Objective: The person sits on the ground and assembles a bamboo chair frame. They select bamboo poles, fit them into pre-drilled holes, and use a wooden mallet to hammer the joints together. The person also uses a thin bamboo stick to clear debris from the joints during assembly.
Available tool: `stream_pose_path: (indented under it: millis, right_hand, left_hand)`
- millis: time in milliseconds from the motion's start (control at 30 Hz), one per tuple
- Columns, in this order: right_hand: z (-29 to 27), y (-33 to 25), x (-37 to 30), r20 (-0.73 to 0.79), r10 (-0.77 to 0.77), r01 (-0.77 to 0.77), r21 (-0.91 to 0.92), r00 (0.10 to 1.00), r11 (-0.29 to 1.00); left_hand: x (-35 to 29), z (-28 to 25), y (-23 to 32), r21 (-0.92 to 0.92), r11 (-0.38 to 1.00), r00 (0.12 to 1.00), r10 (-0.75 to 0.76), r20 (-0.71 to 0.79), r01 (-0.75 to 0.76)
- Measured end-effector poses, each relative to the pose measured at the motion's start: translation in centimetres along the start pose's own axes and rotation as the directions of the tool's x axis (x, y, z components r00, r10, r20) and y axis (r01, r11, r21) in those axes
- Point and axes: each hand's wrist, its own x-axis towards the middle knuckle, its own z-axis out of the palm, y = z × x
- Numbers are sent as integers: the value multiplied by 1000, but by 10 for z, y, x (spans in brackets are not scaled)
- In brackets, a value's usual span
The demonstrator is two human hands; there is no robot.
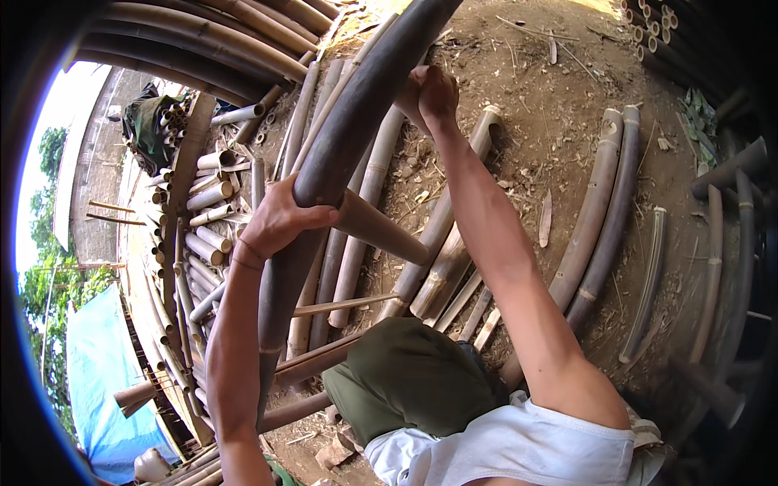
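A long, thick, dark bamboo pole (352,121) runs slantwise from the top edge down past my left forearm. My left hand (284,215) is wrapped around it near the middle, thumb across its front and the other fingers partly hidden. Higher up, my right hand (429,93) is closed in a fist close against the pole's right side; what it holds, if anything, is hidden. Just beside my left thumb, a shorter brown bamboo piece (381,228) meets the pole and points to the lower right. Whether the two are joined I cannot tell.
Several bamboo lengths (369,194) lie on the dirt floor (519,194) beneath the pole. Two long curved poles (600,202) lie to the right. Stacked bamboo (203,40) fills the upper left, with cut pieces (212,194) below. A blue tarp (105,381) hangs at left.
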Motion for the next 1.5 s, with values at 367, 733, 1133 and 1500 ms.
stream_pose_path:
  millis: [367, 733, 1133, 1500]
  right_hand:
    - [-104, 119, -172, 657, -124, 583, -545, 743, 603]
    - [-136, 214, -211, 963, -100, 962, -259, 250, -92]
    - [-73, 211, -300, -27, 748, -527, -727, 663, 440]
    - [-62, 184, -310, -135, 656, -501, -763, 743, 410]
  left_hand:
    - [1, -5, -34, -141, 987, 996, 76, -37, -81]
    - [10, -5, -37, -121, 986, 990, 104, -95, -115]
    - [1, 0, -32, -77, 987, 984, 131, -121, -141]
    - [4, -5, -44, -63, 993, 987, 88, -134, -98]
